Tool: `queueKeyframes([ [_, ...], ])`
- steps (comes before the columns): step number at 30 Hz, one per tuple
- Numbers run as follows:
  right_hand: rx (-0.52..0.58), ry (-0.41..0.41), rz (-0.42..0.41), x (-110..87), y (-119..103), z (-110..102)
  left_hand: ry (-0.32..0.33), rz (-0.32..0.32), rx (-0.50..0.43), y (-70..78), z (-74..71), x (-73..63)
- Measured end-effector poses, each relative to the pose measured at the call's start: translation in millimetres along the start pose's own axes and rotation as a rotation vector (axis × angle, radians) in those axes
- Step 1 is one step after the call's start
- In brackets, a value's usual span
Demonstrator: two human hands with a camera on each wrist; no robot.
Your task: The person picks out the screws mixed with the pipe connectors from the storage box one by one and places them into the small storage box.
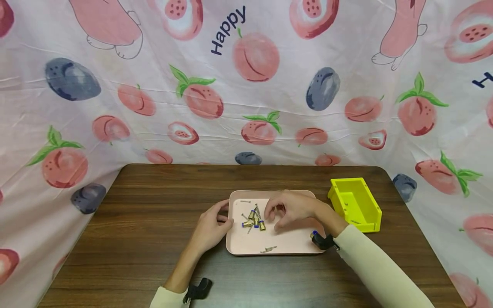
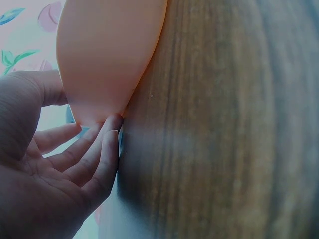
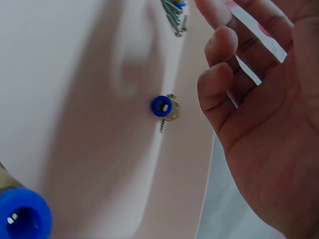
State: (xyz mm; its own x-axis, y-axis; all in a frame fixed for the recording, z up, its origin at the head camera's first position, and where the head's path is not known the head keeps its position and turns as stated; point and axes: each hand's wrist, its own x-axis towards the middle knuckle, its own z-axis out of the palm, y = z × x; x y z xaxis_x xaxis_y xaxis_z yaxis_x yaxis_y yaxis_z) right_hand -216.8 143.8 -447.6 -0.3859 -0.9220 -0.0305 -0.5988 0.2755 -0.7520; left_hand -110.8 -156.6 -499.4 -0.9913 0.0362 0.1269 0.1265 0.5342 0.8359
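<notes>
My left hand [image 1: 209, 229] holds the left end of the pink tray [image 1: 289, 244], thumb over the rim and fingers against its outer wall [image 2: 109, 64]. Above the tray's middle hovers my right hand [image 1: 290, 209], its fingers loosely bent and nothing visible between them. Just left of those fingers, brass fittings [image 1: 262, 225] with blue collars lie in a loose cluster with several screws [image 1: 257, 209]. Another blue-collared fitting [image 1: 313, 234] shows at the tray's right end, beside the black wrist camera. In the right wrist view, a fitting [image 3: 172, 108] lies against a screw [image 3: 163, 126].
A yellow bin [image 1: 374, 209] stands right of the tray, with a few small metal pieces [image 1: 355, 222] inside. More screws [image 1: 268, 249] lie along the tray's near side, and one screw [image 1: 245, 201] near its far left corner. Fruit-printed cloth [image 1: 269, 98] hangs behind the wooden table [image 1: 173, 184].
</notes>
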Motion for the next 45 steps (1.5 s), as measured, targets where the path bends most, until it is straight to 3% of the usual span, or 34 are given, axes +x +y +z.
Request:
queueKeyframes([
  [11, 0.024, -0.133, 0.042, 6.0, 0, 12, 0.001, 0.017, -0.008, 0.8, 0.7, -1.1],
  [18, 0.018, -0.217, 0.006, 9.4, 1, 21, 0.008, 0.029, -0.008, 0.2, 0.9, -1.8],
  [30, -0.062, -0.259, 0.096, 16.1, -8, 34, 0.013, 0.022, -0.005, -1.4, 1.9, -1.6],
  [45, -0.28, -0.282, 0.059, 21.4, -11, 34, 0.016, 0.034, -0.007, -1.4, 1.5, -0.7],
])
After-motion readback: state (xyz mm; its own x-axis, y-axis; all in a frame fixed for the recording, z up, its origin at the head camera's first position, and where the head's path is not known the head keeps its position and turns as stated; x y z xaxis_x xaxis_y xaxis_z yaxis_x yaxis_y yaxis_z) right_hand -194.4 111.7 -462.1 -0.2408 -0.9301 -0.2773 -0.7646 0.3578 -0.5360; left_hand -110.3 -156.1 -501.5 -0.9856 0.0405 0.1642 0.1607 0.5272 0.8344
